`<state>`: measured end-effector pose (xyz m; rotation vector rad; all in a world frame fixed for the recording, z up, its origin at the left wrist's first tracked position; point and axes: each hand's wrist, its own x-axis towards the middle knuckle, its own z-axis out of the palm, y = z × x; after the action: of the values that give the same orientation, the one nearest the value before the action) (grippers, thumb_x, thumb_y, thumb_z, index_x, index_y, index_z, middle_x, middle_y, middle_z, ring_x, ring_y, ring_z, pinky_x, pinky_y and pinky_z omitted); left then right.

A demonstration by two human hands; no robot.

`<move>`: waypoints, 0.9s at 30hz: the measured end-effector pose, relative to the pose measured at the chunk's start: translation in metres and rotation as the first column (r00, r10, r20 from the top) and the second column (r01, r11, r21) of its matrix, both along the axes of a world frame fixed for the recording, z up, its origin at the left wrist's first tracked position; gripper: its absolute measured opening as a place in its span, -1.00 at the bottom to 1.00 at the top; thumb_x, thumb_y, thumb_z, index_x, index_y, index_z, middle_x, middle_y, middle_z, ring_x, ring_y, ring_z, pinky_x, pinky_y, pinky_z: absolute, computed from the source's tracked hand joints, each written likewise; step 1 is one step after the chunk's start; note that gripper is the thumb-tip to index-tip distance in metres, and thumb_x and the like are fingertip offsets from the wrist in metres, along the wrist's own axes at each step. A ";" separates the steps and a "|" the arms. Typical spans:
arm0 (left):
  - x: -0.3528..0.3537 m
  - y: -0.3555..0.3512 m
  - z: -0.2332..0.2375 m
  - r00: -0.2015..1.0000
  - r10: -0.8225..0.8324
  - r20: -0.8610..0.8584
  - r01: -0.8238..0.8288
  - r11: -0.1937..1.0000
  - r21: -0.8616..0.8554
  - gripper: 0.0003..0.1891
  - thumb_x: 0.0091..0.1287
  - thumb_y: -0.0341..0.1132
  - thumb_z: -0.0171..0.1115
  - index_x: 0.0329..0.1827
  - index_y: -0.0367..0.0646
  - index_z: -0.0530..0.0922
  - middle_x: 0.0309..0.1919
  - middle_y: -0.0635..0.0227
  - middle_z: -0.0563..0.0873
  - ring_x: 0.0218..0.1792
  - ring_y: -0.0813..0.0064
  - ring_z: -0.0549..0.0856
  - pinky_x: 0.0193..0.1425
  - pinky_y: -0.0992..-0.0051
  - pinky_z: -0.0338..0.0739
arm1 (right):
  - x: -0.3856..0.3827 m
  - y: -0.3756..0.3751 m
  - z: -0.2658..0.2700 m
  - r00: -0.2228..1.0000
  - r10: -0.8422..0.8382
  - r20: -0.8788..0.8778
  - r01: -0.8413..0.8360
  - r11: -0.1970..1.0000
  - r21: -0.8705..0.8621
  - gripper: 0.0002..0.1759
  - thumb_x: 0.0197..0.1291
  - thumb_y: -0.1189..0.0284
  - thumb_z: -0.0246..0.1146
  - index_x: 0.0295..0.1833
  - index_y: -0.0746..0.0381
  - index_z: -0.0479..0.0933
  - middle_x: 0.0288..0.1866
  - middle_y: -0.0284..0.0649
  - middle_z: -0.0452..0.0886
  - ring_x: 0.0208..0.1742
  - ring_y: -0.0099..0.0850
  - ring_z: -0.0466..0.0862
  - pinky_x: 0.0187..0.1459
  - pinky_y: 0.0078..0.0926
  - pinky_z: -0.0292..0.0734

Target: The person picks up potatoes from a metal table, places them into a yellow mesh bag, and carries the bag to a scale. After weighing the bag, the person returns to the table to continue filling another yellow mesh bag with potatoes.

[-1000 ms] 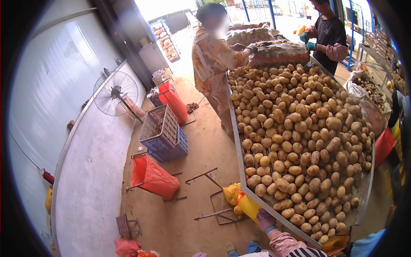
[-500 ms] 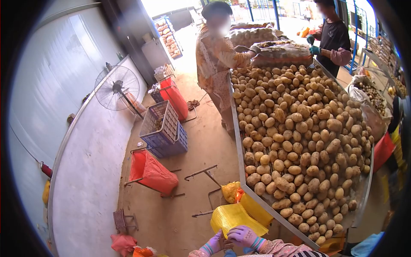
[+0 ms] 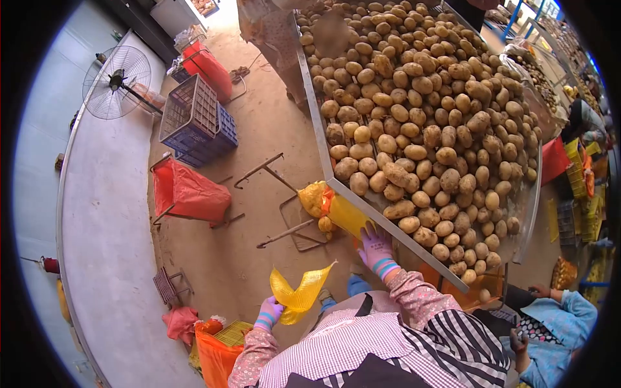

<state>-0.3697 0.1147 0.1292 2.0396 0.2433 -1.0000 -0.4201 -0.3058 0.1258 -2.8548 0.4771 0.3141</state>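
My left hand, in a lilac glove, is closed on the edge of a yellow mesh bag. The bag hangs limp and folded out to the right of that hand, in front of my legs. My right hand, gloved the same way, reaches forward with its fingers stretched out against another yellow bag at the near edge of the sorting table. Potatoes lie heaped on the table, just beyond my right hand.
Left of the table are metal bag stands, a red bag on a frame, stacked crates and a fan. An orange bag lies by my left arm. A person in blue sits at the lower right.
My view has tilted down. My hands, together on the yellow bag before, have parted: the left moved left with the yellow mesh bag, the right forward to the bag at the table edge.
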 end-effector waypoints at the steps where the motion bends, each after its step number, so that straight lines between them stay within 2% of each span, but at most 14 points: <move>1: -0.001 0.015 -0.001 0.999 0.004 0.034 -0.006 0.999 0.050 -0.71 0.33 -0.45 0.36 0.10 -0.30 0.74 -0.06 0.22 0.87 -0.03 0.41 0.81 0.15 0.40 0.65 | -0.001 -0.009 -0.015 1.000 0.012 -0.005 -0.012 1.000 -0.002 -0.29 0.27 0.07 0.36 0.47 0.10 0.40 0.67 -0.20 0.25 0.68 -0.12 0.20 0.63 0.14 0.06; 4: -0.004 0.033 0.025 0.982 0.124 0.144 -0.130 0.991 0.030 -0.76 0.34 -0.46 0.30 0.03 -0.30 0.76 -0.10 0.25 0.87 -0.10 0.47 0.80 0.09 0.41 0.65 | -0.001 -0.020 -0.021 0.985 0.064 -0.163 -0.092 0.981 -0.173 -0.22 0.32 0.01 0.31 0.56 0.11 0.35 0.68 -0.16 0.23 0.68 -0.03 0.16 0.62 0.13 0.07; 6: 0.000 0.039 0.038 0.960 0.153 0.235 -0.172 0.983 0.062 -0.78 0.35 -0.48 0.26 -0.01 -0.26 0.76 -0.15 0.30 0.87 -0.12 0.51 0.79 0.04 0.39 0.65 | 0.005 -0.012 -0.014 0.978 -0.024 -0.208 0.015 0.999 -0.045 -0.20 0.35 0.04 0.31 0.59 0.14 0.31 0.73 -0.15 0.15 0.69 -0.06 0.18 0.59 0.19 0.11; 8: -0.002 0.044 0.045 0.860 0.135 0.492 -0.171 0.985 0.029 -0.78 0.35 -0.52 0.23 -0.04 -0.19 0.77 -0.19 0.26 0.86 -0.16 0.36 0.81 -0.02 0.34 0.66 | 0.012 0.017 0.017 0.987 0.006 -0.160 -0.009 1.000 -0.015 -0.25 0.39 0.04 0.29 0.57 0.17 0.35 0.69 -0.09 0.25 0.64 -0.05 0.28 0.58 0.09 0.19; 9: -0.003 0.049 0.051 0.850 0.156 0.503 -0.193 0.981 0.021 -0.78 0.35 -0.52 0.23 -0.04 -0.19 0.77 -0.19 0.26 0.86 -0.16 0.36 0.81 -0.02 0.34 0.66 | 0.011 0.033 0.023 1.000 0.026 -0.001 -0.026 0.984 0.175 -0.26 0.39 0.04 0.30 0.55 0.19 0.38 0.63 -0.06 0.34 0.60 -0.04 0.34 0.57 0.02 0.24; 11: -0.006 0.053 0.067 0.615 -0.011 0.789 0.033 0.999 -0.012 -0.75 0.27 -0.52 0.27 -0.05 -0.13 0.79 -0.16 0.20 0.84 -0.14 0.15 0.80 0.00 0.27 0.66 | 0.012 0.069 0.043 0.961 0.013 0.276 -0.143 0.878 0.457 -0.29 0.38 0.05 0.34 0.47 0.25 0.45 0.44 0.03 0.56 0.48 0.03 0.49 0.53 -0.13 0.35; 12: -0.008 0.056 0.080 0.607 0.010 0.794 0.019 0.999 -0.028 -0.75 0.27 -0.52 0.27 -0.05 -0.13 0.79 -0.16 0.20 0.84 -0.14 0.15 0.80 0.00 0.27 0.66 | 0.015 0.091 0.055 0.933 0.047 0.356 -0.243 0.814 0.528 -0.27 0.37 0.04 0.37 0.46 0.28 0.45 0.43 0.07 0.56 0.47 0.04 0.51 0.50 -0.10 0.39; 14: -0.012 0.060 0.129 0.403 -0.274 0.873 0.222 0.955 0.198 -0.78 0.30 -0.52 0.30 -0.04 -0.15 0.78 -0.13 0.26 0.83 -0.06 0.23 0.79 0.00 0.37 0.63 | 0.025 0.140 0.096 0.924 0.030 0.380 -0.301 0.670 0.679 -0.23 0.35 0.00 0.38 0.47 0.29 0.44 0.44 0.10 0.55 0.48 0.03 0.51 0.50 -0.11 0.39; 18: -0.027 0.079 0.157 0.306 -0.103 0.946 0.190 0.981 0.046 -0.76 0.24 -0.53 0.31 -0.07 -0.13 0.79 -0.14 0.26 0.82 -0.03 0.18 0.77 0.06 0.30 0.63 | 0.045 0.204 0.147 0.873 0.051 0.484 -0.405 0.627 0.665 -0.16 0.33 -0.06 0.39 0.50 0.31 0.42 0.45 0.11 0.54 0.49 0.02 0.51 0.51 -0.12 0.38; 20: -0.037 0.091 0.161 0.284 0.095 0.954 0.146 0.979 -0.141 -0.77 0.23 -0.54 0.32 -0.10 -0.13 0.79 -0.14 0.25 0.82 -0.06 0.16 0.76 0.04 0.26 0.63 | 0.056 0.219 0.139 0.926 0.094 0.366 -0.302 0.769 0.564 -0.11 0.34 -0.07 0.38 0.53 0.33 0.38 0.49 0.15 0.49 0.51 0.05 0.49 0.52 -0.12 0.36; 22: -0.045 0.102 0.172 0.268 0.132 0.954 0.174 0.968 -0.182 -0.77 0.20 -0.51 0.34 -0.10 -0.12 0.78 -0.13 0.25 0.82 -0.06 0.12 0.75 0.05 0.23 0.62 | 0.055 0.232 0.135 0.963 0.029 0.266 -0.187 0.785 0.591 -0.15 0.36 -0.04 0.40 0.49 0.38 0.43 0.39 0.11 0.61 0.39 -0.11 0.62 0.44 -0.23 0.44; 24: -0.048 0.114 0.174 0.245 0.166 0.955 0.211 0.952 -0.220 -0.77 0.17 -0.47 0.35 -0.10 -0.11 0.78 -0.13 0.25 0.81 -0.05 0.09 0.74 0.05 0.20 0.61 | 0.053 0.239 0.143 0.995 0.089 0.044 -0.078 0.428 0.900 -0.27 0.39 0.05 0.43 0.40 0.41 0.52 0.19 0.02 0.75 0.19 -0.36 0.72 0.30 -0.39 0.54; 25: -0.050 0.123 0.170 0.257 0.145 0.956 0.208 0.957 -0.201 -0.78 0.18 -0.47 0.35 -0.11 -0.12 0.78 -0.11 0.24 0.81 -0.03 0.08 0.74 0.07 0.20 0.61 | 0.048 0.248 0.143 0.992 -0.023 0.122 -0.105 0.367 0.924 -0.45 0.43 0.17 0.41 0.30 0.38 0.61 0.02 -0.15 0.81 0.04 -0.54 0.72 0.17 -0.51 0.58; 27: -0.055 0.136 0.157 0.338 0.117 0.934 0.145 0.974 -0.174 -0.74 0.19 -0.50 0.32 -0.05 -0.13 0.76 -0.05 0.20 0.79 0.06 0.05 0.70 0.13 0.18 0.59 | 0.044 0.255 0.165 0.970 -0.080 0.228 -0.177 0.406 0.897 -0.52 0.45 0.21 0.40 0.28 0.35 0.63 0.02 -0.17 0.81 0.04 -0.54 0.72 0.15 -0.51 0.59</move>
<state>-0.4243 0.2507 0.2866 2.0491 -0.5187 0.3173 -0.3758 -0.0503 0.2904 -1.7401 0.0792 0.1503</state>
